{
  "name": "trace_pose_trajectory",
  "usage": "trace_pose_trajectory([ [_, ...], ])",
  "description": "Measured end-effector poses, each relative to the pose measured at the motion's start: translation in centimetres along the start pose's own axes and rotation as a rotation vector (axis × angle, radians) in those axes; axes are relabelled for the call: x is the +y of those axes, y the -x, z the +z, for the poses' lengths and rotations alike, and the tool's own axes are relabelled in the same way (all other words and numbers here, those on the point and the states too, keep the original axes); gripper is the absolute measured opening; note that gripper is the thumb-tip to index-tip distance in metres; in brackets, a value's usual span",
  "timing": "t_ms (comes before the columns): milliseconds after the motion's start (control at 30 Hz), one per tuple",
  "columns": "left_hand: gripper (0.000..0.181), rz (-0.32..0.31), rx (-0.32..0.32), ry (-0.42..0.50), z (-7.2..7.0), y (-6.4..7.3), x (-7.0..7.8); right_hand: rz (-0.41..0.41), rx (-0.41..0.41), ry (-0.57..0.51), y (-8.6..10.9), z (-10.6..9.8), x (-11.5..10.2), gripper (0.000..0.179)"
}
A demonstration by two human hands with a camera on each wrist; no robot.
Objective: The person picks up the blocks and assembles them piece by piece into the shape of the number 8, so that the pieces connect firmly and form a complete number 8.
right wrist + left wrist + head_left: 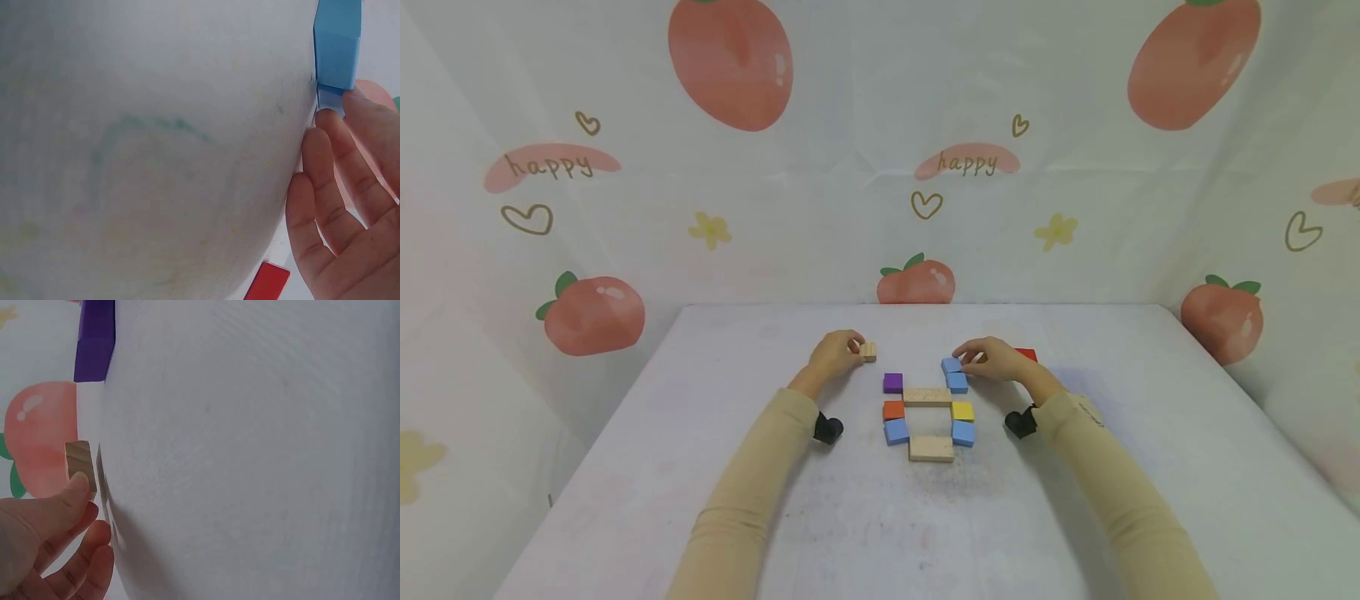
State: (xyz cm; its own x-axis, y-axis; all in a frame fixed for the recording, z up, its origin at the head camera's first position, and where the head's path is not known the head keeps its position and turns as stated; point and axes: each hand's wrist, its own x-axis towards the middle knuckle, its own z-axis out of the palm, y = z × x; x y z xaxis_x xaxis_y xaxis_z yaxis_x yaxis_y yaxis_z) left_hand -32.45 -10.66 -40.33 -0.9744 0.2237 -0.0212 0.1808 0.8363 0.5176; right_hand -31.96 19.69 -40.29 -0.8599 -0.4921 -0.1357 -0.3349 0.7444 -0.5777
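My left hand point(835, 354) pinches a small natural-wood block point(868, 352) between thumb and fingers, beyond the upper left of the block layout. In the left wrist view this wooden block point(80, 464) hangs just over the table, its shadow beside it. At the upper right, my right hand point(992, 360) has thumb and forefinger at a blue block point(951, 365), pinching it against the corner of another blue block point(957, 383). The right wrist view shows the held blue block point(331, 99) mostly hidden behind the nearer one. A purple block point(892, 383) lies closest to my left hand.
A long wooden block point(927, 397) spans the middle of the layout. Below it lie an orange block point(893, 410), a yellow block point(962, 412), two blue blocks and another wooden block point(931, 449). Behind my right hand, a red block point(1026, 354) is partly hidden.
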Motion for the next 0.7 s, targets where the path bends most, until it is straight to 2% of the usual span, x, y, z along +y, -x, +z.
trace_pose_trajectory([
  [367, 0.033, 0.015, -0.029, 0.022, 0.4, -0.2, 0.5, -0.018, 0.006, 0.009, -0.2, 0.1, 0.1, 0.033],
  [700, 0.032, 0.088, -0.057, 0.015, 0.5, -0.1, 1.2, -0.012, 0.007, 0.008, -0.2, 0.1, 0.3, 0.033],
])
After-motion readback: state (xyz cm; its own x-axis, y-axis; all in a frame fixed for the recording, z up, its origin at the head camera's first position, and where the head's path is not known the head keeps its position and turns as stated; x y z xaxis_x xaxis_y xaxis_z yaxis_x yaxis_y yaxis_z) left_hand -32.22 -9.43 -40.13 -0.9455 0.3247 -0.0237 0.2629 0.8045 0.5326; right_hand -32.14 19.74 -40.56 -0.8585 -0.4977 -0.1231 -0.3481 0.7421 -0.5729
